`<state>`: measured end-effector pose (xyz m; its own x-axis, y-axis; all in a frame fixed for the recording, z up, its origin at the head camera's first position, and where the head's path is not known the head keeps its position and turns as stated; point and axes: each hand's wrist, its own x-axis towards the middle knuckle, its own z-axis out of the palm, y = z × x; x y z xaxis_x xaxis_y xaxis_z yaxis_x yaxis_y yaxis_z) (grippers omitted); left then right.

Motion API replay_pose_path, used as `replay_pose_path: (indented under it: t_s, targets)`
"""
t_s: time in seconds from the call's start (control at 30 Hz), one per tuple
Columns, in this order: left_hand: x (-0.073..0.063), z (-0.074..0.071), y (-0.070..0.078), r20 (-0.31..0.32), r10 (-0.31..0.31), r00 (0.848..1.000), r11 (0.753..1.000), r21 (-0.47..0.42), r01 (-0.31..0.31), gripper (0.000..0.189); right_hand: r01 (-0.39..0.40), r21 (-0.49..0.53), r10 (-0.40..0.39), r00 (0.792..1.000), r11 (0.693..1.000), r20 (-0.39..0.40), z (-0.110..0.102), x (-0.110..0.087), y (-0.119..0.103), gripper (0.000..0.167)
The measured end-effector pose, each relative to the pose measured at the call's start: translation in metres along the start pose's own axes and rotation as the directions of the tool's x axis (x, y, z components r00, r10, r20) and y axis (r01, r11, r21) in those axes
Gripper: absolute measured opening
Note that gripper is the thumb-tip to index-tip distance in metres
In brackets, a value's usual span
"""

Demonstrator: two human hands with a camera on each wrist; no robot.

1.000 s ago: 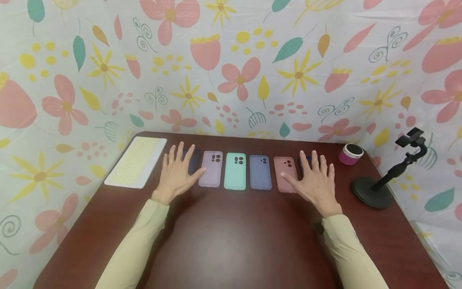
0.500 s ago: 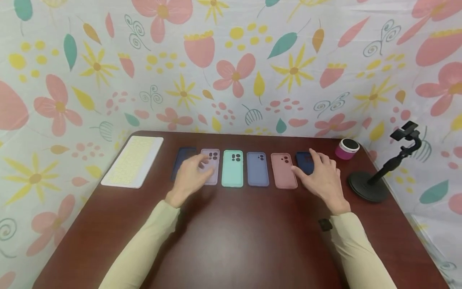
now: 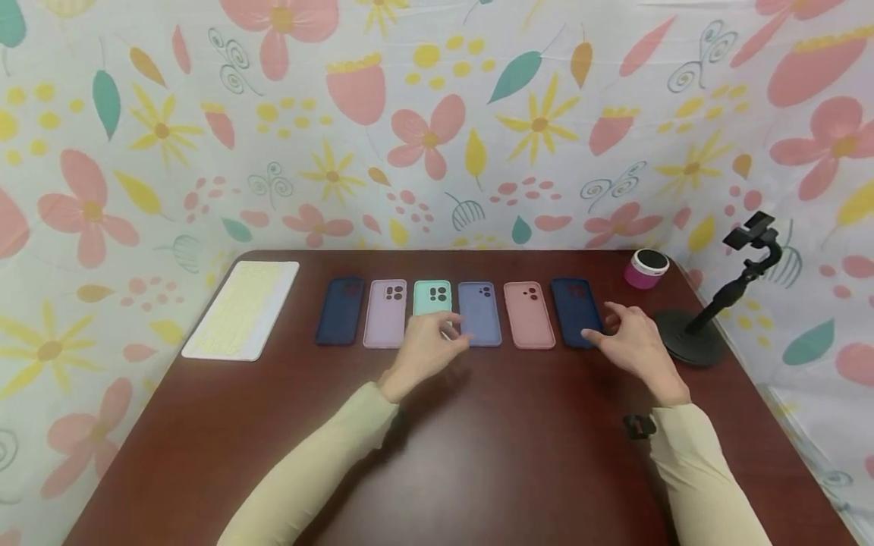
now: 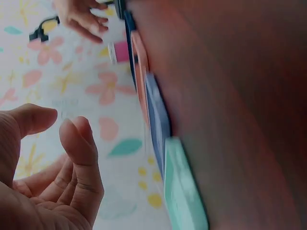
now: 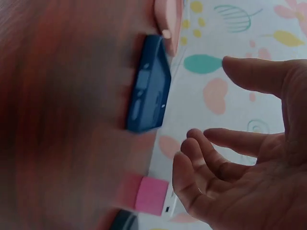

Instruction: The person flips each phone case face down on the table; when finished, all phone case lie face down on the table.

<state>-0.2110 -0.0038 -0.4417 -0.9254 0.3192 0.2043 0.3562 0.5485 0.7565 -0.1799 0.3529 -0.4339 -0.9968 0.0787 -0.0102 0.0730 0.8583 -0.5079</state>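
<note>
Phone cases lie in a row on the table: dark blue, lilac, mint green, slate blue, pink and another dark blue one at the right end. My left hand hovers over the near end of the mint case, hiding part of it. In the left wrist view its thumb and index finger are bent toward each other, with a gap and nothing between them. Beside the right-hand dark blue case is my right hand; the right wrist view shows its fingers loosely bent, apart from the case.
A white board with a yellowish sheet lies at the left of the table. At the back right sits a pink and white round speaker-like object. A black phone stand rises near the right edge. A patterned cloth hangs behind.
My left hand has moved right from the left dark blue case, past the lilac one, to the mint one. My right hand has shifted right, uncovering the dark blue case.
</note>
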Motion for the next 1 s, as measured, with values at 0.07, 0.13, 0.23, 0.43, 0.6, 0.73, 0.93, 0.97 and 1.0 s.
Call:
replay_pose_path:
  t_s: [0.07, 0.13, 0.23, 0.43, 0.6, 0.73, 0.93, 0.97, 1.0]
  targets:
    - [0.002, 0.012, 0.007, 0.041, -0.011, 0.999, 1.000, 0.000, 0.011, 0.048, -0.005, -0.004, 0.006, 1.000, 1.000, 0.025, -0.001, 0.000, 0.006, 0.084]
    - [0.005, 0.023, 0.015, 0.081, -0.031, 0.996, 0.999, 0.013, 0.030, 0.056, -0.006, -0.002, 0.006, 0.999, 1.000, 0.045, -0.002, 0.000, 0.010, 0.083]
    - [0.009, 0.039, 0.026, 0.152, -0.056, 0.987, 0.998, 0.004, 0.056, 0.062, -0.007, 0.002, 0.007, 0.998, 1.000, 0.068, -0.003, 0.000, 0.015, 0.082]
    - [0.018, 0.069, 0.047, 0.247, -0.059, 0.967, 0.997, -0.027, 0.068, 0.056, -0.028, -0.004, 0.028, 0.995, 1.000, 0.096, -0.001, 0.003, 0.024, 0.079]
    - [0.029, 0.091, 0.063, 0.277, -0.080, 0.958, 0.996, -0.018, 0.089, 0.051, -0.044, 0.004, 0.044, 0.993, 0.999, 0.112, 0.002, 0.009, 0.026, 0.076]
    - [0.042, 0.109, 0.077, 0.314, -0.098, 0.944, 0.993, -0.034, 0.114, 0.065, -0.070, 0.005, 0.069, 0.991, 0.998, 0.113, 0.003, 0.012, 0.027, 0.073]
    - [0.060, 0.136, 0.089, 0.367, -0.169, 0.915, 0.981, -0.023, 0.191, 0.060, -0.101, -0.002, 0.100, 0.987, 0.995, 0.126, 0.008, 0.010, 0.028, 0.073]
    - [0.062, 0.139, 0.090, 0.379, -0.179, 0.908, 0.981, -0.005, 0.195, 0.056, -0.104, -0.004, 0.104, 0.986, 0.995, 0.127, 0.008, 0.009, 0.028, 0.073]
    - [0.067, 0.150, 0.086, 0.379, -0.182, 0.907, 0.982, 0.026, 0.186, 0.050, -0.109, -0.004, 0.108, 0.986, 0.994, 0.127, 0.009, 0.008, 0.029, 0.073]
